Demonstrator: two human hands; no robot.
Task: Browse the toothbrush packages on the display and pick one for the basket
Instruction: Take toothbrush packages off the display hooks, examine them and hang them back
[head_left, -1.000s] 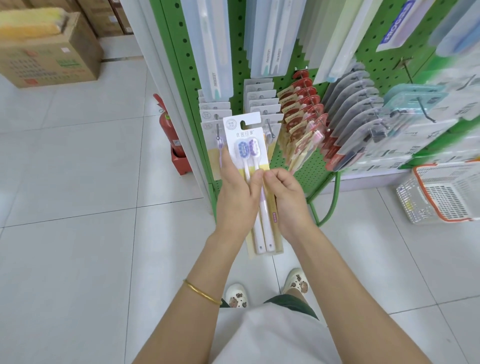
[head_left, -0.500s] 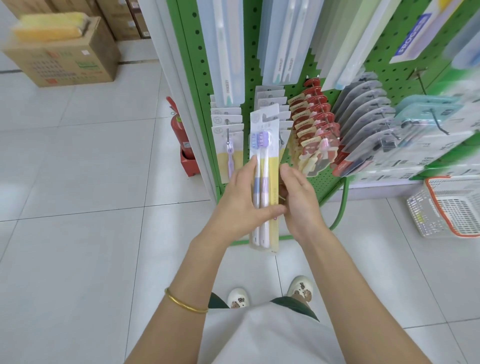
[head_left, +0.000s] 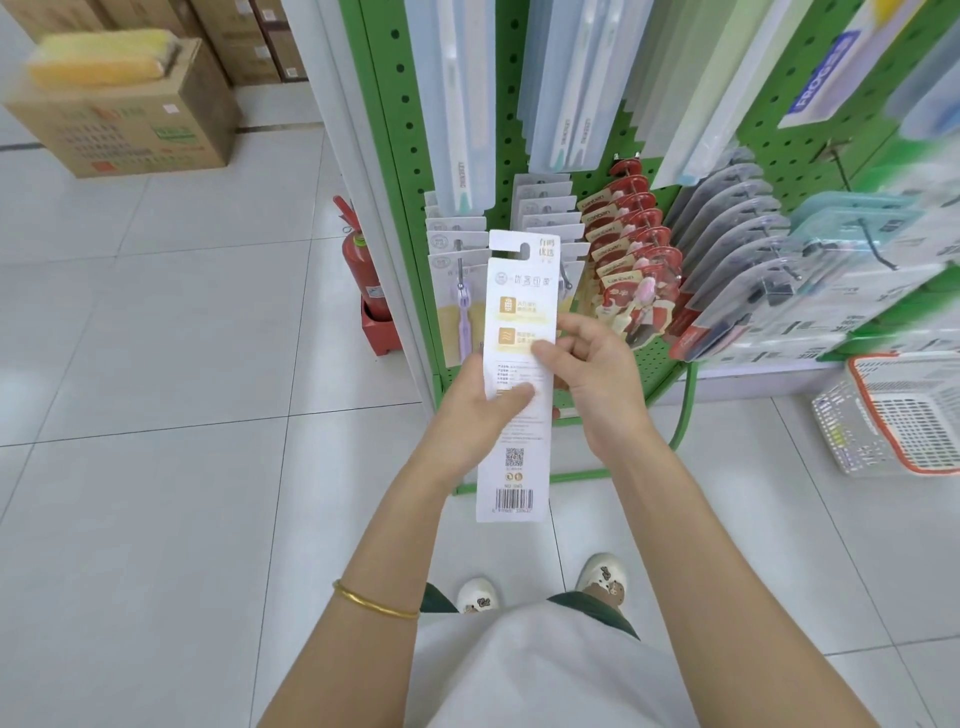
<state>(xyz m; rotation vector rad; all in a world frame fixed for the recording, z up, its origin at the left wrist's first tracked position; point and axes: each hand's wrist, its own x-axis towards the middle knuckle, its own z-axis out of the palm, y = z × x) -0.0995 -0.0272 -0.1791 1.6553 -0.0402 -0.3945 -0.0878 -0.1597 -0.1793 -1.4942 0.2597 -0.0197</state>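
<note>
Pinching the toothbrush package upright before the display, your left hand takes its left edge, your right hand its right. The basket sits well right on the floor; a light pinch could drop the package reaching there.

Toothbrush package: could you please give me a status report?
Left hand and right hand both pinch toothbrush package. Printed back faces camera. Basket on floor, right; nothing seen blocking.

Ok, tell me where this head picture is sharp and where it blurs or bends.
Head view: the held toothbrush package is sharp, its barcode crisp; the cardboard box top left smears with blur; the green pegboard splays from wide-angle distortion.
</note>
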